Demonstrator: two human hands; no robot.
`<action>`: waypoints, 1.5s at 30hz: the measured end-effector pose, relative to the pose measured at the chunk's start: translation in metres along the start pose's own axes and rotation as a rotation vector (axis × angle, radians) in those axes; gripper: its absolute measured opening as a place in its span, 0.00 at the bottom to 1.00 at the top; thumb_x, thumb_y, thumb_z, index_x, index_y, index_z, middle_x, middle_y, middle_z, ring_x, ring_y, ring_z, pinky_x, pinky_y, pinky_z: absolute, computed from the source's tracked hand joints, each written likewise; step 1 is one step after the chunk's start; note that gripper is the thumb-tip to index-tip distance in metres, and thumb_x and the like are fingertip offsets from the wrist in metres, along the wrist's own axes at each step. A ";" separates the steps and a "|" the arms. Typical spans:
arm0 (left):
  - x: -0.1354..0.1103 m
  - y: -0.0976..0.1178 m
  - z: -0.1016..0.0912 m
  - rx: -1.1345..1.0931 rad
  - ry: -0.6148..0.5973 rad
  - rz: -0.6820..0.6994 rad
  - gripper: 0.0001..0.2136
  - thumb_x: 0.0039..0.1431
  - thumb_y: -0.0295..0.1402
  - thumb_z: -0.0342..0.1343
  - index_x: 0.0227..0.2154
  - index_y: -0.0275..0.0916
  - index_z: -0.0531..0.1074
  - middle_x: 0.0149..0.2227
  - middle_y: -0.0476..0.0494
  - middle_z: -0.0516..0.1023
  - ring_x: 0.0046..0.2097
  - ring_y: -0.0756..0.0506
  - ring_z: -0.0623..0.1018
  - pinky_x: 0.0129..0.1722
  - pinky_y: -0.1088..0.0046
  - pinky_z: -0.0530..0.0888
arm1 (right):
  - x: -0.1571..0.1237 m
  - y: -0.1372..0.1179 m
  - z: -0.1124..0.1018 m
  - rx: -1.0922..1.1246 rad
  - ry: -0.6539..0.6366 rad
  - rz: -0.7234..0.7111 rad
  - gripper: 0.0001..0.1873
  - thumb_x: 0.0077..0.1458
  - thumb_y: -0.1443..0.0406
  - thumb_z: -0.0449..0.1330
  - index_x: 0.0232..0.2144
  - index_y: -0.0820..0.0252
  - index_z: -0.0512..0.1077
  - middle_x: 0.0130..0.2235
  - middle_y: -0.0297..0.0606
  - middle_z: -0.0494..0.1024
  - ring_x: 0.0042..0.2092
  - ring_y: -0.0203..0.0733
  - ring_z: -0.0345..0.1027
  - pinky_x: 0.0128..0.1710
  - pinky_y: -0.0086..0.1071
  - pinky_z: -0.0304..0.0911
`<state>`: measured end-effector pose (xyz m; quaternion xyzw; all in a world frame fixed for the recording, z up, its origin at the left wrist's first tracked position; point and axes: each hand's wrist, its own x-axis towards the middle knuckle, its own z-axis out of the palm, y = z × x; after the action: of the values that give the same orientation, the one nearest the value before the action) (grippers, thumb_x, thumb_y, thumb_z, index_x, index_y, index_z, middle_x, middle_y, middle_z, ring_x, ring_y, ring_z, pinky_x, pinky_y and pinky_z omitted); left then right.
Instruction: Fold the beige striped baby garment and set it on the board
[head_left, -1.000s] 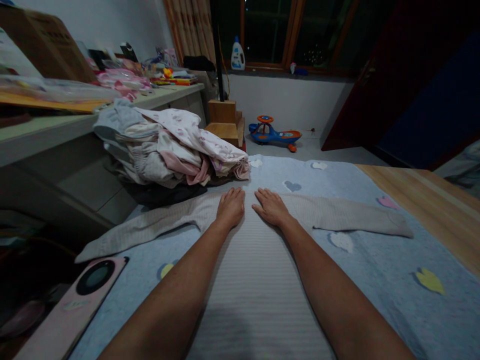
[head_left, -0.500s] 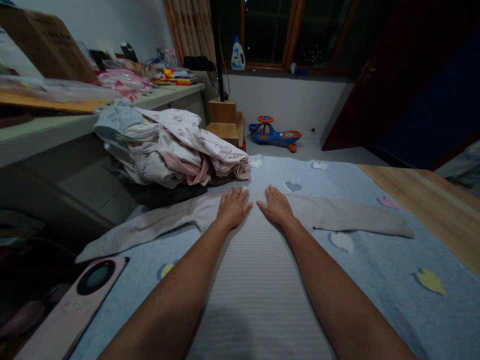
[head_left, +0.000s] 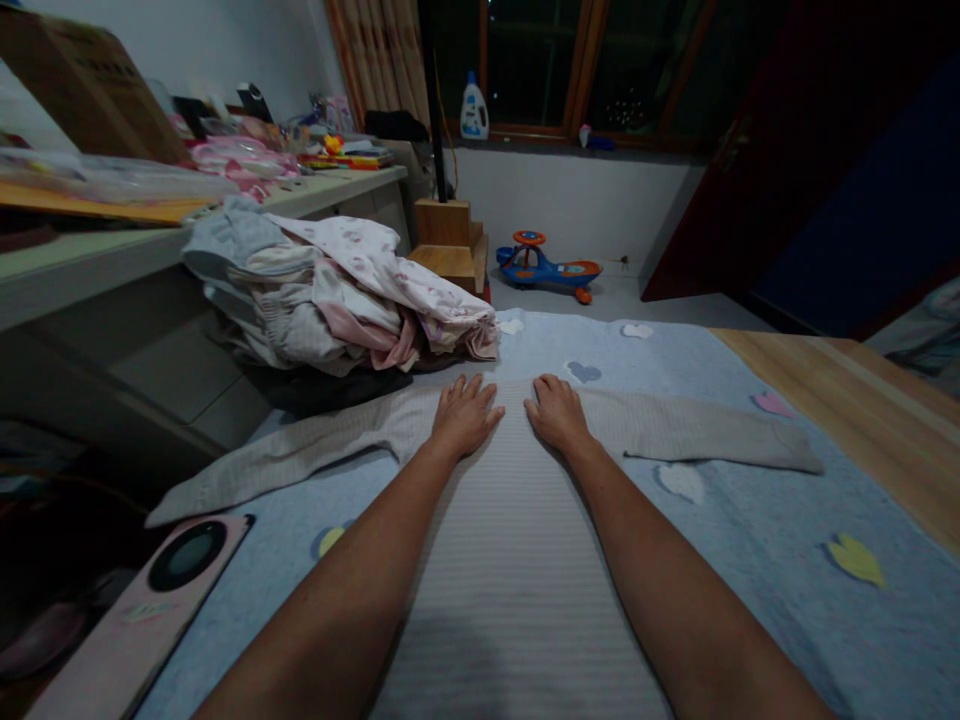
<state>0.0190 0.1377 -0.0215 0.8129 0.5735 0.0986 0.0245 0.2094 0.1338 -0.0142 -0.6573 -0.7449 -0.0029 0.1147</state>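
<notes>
A long-sleeved top (head_left: 517, 560) in pale, finely striped cloth lies spread on the blue bedding, its sleeves stretched out to both sides. My left hand (head_left: 465, 415) rests on its upper part, left of the middle, fingers spread and pressed on the cloth. On the other side, my right hand (head_left: 559, 412) touches the top near its upper edge, with fingers slightly bent and the thumb apart. No fold of cloth shows between the fingers of either hand. The lower end of the top runs out of view between my forearms.
A heap of clothes (head_left: 337, 290) lies at the back left. A pink phone (head_left: 142, 620) rests at the near left on the patterned bedding (head_left: 765, 560). Left stands a cluttered desk (head_left: 322, 195). Beyond the bed are wooden steps (head_left: 442, 260) and a blue ride-on toy (head_left: 551, 270).
My right hand has shifted slightly, its fingers more bent and its thumb drawn closer in. My left hand stays almost where it was. The top lies as before.
</notes>
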 end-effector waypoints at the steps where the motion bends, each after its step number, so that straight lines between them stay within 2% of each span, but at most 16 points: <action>1: 0.000 0.001 -0.001 0.006 -0.002 -0.003 0.24 0.68 0.48 0.44 0.62 0.45 0.63 0.69 0.39 0.59 0.69 0.31 0.57 0.64 0.48 0.57 | 0.000 0.000 0.000 -0.002 -0.009 -0.001 0.20 0.65 0.59 0.51 0.55 0.63 0.68 0.59 0.50 0.68 0.56 0.53 0.61 0.55 0.41 0.58; 6: -0.001 0.003 -0.003 0.028 -0.008 -0.012 0.24 0.68 0.47 0.44 0.62 0.45 0.63 0.69 0.39 0.59 0.69 0.31 0.57 0.64 0.49 0.57 | 0.001 0.001 0.001 0.014 -0.026 -0.001 0.22 0.65 0.59 0.51 0.57 0.64 0.66 0.62 0.50 0.67 0.60 0.52 0.60 0.58 0.41 0.55; 13: 0.000 0.002 -0.002 0.024 -0.003 -0.013 0.24 0.68 0.46 0.44 0.62 0.45 0.63 0.69 0.39 0.59 0.69 0.32 0.58 0.64 0.49 0.57 | 0.003 0.007 0.008 0.061 -0.029 -0.018 0.26 0.65 0.60 0.51 0.61 0.69 0.63 0.66 0.54 0.61 0.66 0.52 0.54 0.64 0.43 0.49; 18: 0.000 0.001 0.000 0.012 0.006 -0.012 0.22 0.69 0.40 0.42 0.63 0.44 0.63 0.69 0.41 0.60 0.68 0.33 0.58 0.64 0.49 0.58 | 0.002 0.005 0.008 0.145 0.053 -0.170 0.25 0.61 0.66 0.55 0.60 0.68 0.66 0.65 0.50 0.64 0.64 0.49 0.55 0.65 0.40 0.49; 21: 0.000 -0.001 0.002 0.008 0.023 -0.010 0.21 0.69 0.38 0.42 0.63 0.43 0.63 0.68 0.41 0.61 0.68 0.35 0.58 0.64 0.51 0.58 | 0.002 0.000 0.007 0.195 0.027 -0.288 0.22 0.61 0.68 0.55 0.57 0.64 0.69 0.61 0.46 0.70 0.61 0.46 0.60 0.63 0.37 0.52; 24: 0.001 -0.002 0.003 0.003 0.034 -0.010 0.21 0.69 0.37 0.42 0.62 0.43 0.63 0.68 0.41 0.61 0.68 0.35 0.59 0.64 0.51 0.58 | 0.001 -0.003 0.007 0.196 -0.021 -0.338 0.20 0.62 0.66 0.54 0.55 0.63 0.72 0.59 0.45 0.71 0.60 0.45 0.62 0.63 0.37 0.53; 35: 0.001 0.000 0.002 0.000 0.033 -0.014 0.21 0.69 0.38 0.42 0.62 0.43 0.64 0.68 0.41 0.61 0.68 0.35 0.59 0.64 0.51 0.59 | 0.002 -0.002 0.006 0.080 -0.107 -0.212 0.29 0.66 0.57 0.51 0.63 0.68 0.62 0.67 0.52 0.60 0.68 0.51 0.51 0.67 0.42 0.45; 45: 0.001 -0.001 0.002 0.005 0.032 -0.016 0.21 0.69 0.38 0.42 0.62 0.44 0.64 0.68 0.42 0.61 0.68 0.36 0.59 0.65 0.51 0.58 | 0.004 0.005 0.007 0.062 -0.146 -0.077 0.38 0.65 0.49 0.49 0.67 0.70 0.55 0.71 0.53 0.51 0.71 0.53 0.42 0.68 0.44 0.41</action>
<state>0.0185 0.1389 -0.0232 0.8067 0.5804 0.1100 0.0143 0.2125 0.1395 -0.0209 -0.6226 -0.7758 0.0637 0.0804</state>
